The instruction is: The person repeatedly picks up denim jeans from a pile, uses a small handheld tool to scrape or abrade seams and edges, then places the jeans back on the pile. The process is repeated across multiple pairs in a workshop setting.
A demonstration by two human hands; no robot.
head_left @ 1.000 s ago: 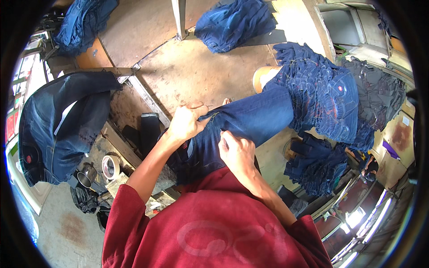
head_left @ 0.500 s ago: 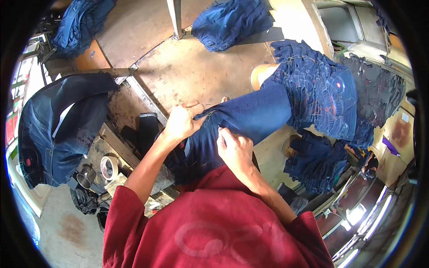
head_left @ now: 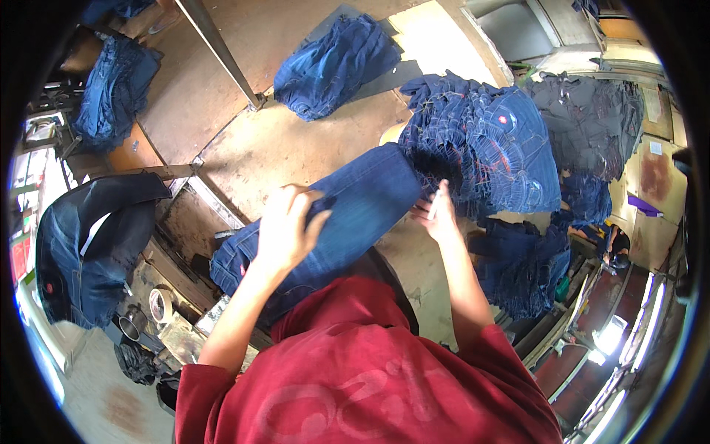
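Has left hand point(head_left: 281, 233) over blue jeans point(head_left: 366, 203) mid-frame with parted fingers gripping nothing. Extends right hand point(head_left: 438, 214), fingers half-spread, right of centre; cannot tell its hold.

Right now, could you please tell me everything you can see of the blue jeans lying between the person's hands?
The blue jeans look like denim, dark with a paler, faded area along the leg. Seams run along the leg, and a small red patch shows at the left end. They slant from lower left to upper right, in front of the red shirt. The left hand, blurred, is over them; the right hand is by their right end. Contact is unclear for both.
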